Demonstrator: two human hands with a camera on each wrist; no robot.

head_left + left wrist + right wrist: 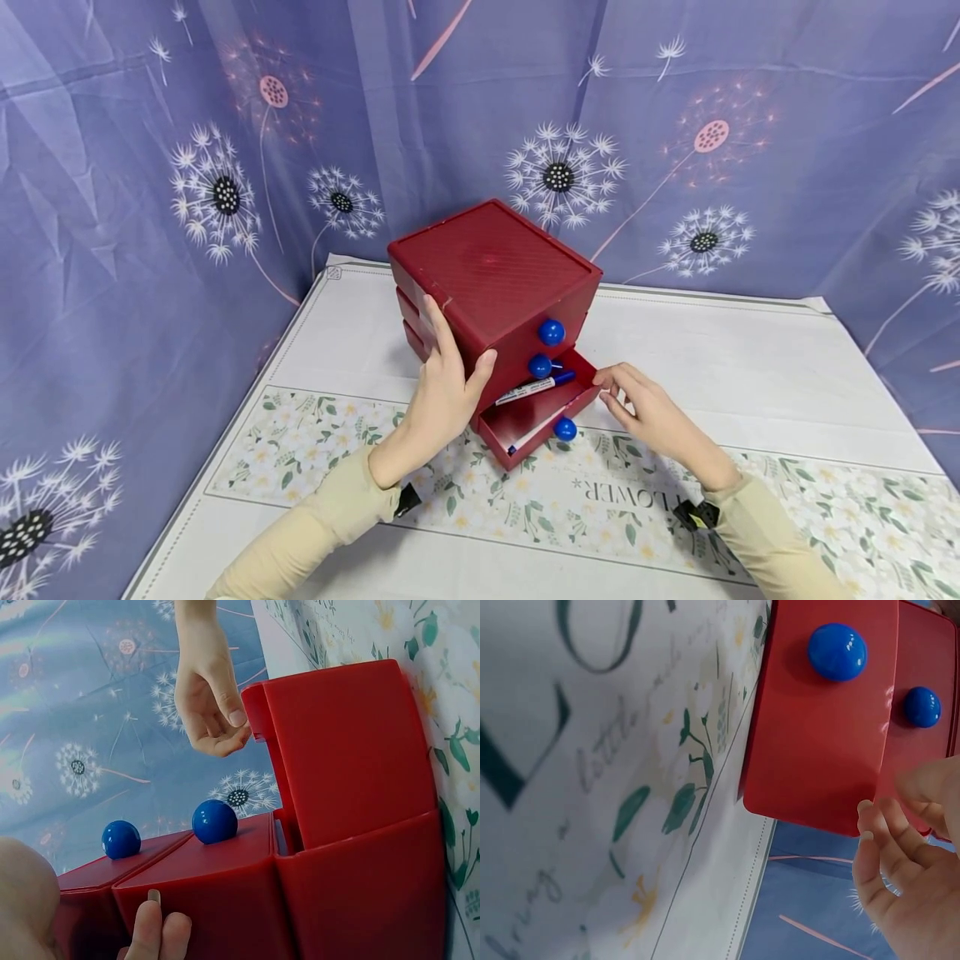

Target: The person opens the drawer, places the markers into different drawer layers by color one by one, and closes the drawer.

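A red drawer cabinet (495,267) with blue round knobs stands on the table, its bottom drawer (517,454) pulled out. Inside lie a white marker with a blue cap (534,388) and, along the front wall, a slim white pen (536,431). My left hand (442,392) rests on the cabinet's left side with its fingers extended and thumb near the front top corner. At the drawer's right front corner is my right hand (648,408), loosely bent, fingertips touching the rim; the right wrist view shows these fingers (866,859) beside the corner.
The table carries a white cover (712,358) with a floral band and printed lettering. Blue-purple curtains (465,125) with dandelion prints hang behind and to the sides. The two upper drawers are closed, with blue knobs (551,332) at their fronts.
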